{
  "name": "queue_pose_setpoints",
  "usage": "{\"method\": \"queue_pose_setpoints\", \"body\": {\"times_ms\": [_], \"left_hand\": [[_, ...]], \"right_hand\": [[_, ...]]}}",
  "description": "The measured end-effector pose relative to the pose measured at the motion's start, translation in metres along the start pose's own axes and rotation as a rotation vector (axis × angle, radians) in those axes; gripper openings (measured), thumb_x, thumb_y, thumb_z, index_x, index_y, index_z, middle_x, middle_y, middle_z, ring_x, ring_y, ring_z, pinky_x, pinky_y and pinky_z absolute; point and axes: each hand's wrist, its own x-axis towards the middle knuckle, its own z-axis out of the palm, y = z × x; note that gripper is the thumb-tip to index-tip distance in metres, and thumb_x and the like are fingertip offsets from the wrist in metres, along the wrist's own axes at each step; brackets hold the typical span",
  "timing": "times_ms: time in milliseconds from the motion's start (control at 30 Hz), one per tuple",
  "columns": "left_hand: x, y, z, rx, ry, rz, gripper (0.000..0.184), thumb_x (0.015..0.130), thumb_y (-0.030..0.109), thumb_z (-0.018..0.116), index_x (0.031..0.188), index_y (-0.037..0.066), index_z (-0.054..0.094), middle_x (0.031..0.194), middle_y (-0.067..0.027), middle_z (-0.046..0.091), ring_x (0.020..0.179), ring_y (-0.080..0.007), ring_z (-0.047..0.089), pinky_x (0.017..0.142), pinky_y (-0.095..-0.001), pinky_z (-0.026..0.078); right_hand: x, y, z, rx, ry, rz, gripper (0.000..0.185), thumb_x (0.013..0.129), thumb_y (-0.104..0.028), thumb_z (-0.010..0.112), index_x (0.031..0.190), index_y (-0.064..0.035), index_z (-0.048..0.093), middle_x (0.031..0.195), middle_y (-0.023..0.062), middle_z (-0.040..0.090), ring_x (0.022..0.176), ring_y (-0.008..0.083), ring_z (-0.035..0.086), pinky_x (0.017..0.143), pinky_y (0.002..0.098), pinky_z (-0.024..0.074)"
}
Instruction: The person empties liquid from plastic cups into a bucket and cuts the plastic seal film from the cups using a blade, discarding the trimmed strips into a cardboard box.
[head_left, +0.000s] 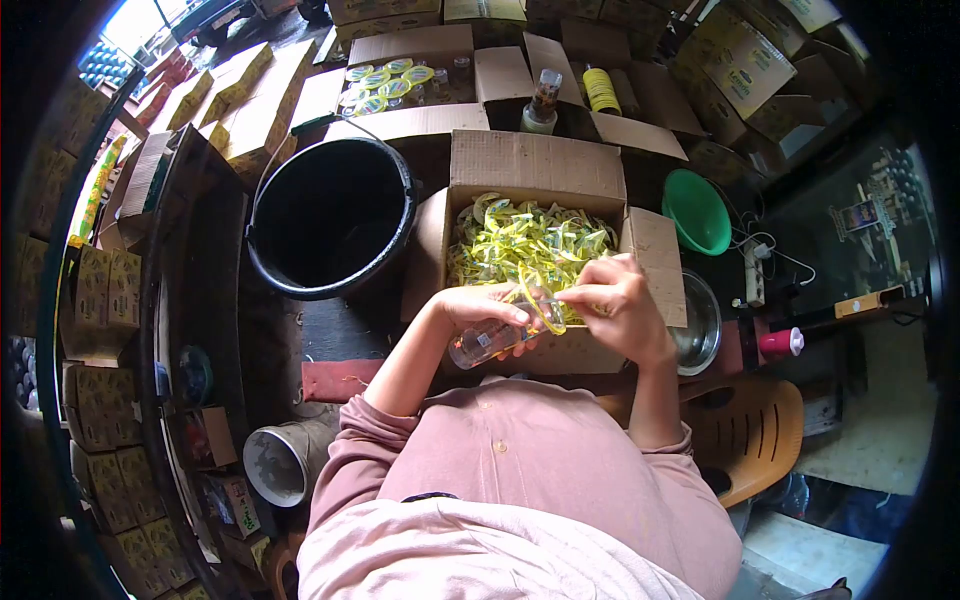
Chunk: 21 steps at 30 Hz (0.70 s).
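Head view: left grip [486,304] wraps the clear jar [473,347], likely stiff, slippery and best held round its body, while right grip [618,298] pinches the yellow strip [552,325], probably light and limp.

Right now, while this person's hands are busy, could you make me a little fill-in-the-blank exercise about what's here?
1. The body of the clear bottle lies in the grasp of the person's ____.
2. The curled strips heaped in the open cardboard box are mainly coloured ____.
3. In this view, the black bucket stands to the ____ of that box.
4. The round plastic bowl to the right of the box is coloured ____.

Missing words: left hand; yellow; left; green.
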Motion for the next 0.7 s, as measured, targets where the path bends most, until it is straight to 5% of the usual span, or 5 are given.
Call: {"method": "queue_pose_setpoints", "body": {"times_ms": [433,533,700], "left_hand": [[0.004,-0.006,-0.008,-0.019,-0.022,0.036,0.058,0.070,0.040,0.068,0.107,0.005,0.042,0.076,-0.0109,0.053,0.063,-0.0162,0.056,0.048,-0.0252,0.048],[0.007,-0.002,-0.008,0.101,0.040,0.221,0.054,0.074,0.031,0.064,0.114,0.004,0.039,0.091,-0.0126,0.053,0.080,-0.0181,0.056,0.066,-0.0284,0.049],[0.013,0.013,0.007,0.717,0.720,0.599,0.049,0.077,0.006,0.053,0.120,0.004,0.028,0.111,-0.0083,0.039,0.105,-0.0160,0.042,0.088,-0.0310,0.037]], "right_hand": [[-0.014,0.031,0.009,-0.160,0.249,0.280,0.016,0.064,0.001,0.065,0.076,-0.0081,0.065,0.067,0.0039,0.054,0.064,0.0193,0.050,0.063,0.0305,0.0387],[-0.020,0.038,0.014,-0.160,0.313,0.363,0.017,0.065,0.003,0.063,0.079,-0.0059,0.064,0.070,0.0059,0.055,0.063,0.0198,0.053,0.063,0.0302,0.0413],[-0.024,0.033,0.022,0.026,0.578,0.487,0.015,0.068,0.006,0.061,0.081,-0.0020,0.061,0.075,0.0073,0.058,0.062,0.0151,0.055,0.058,0.0272,0.0442]]}}
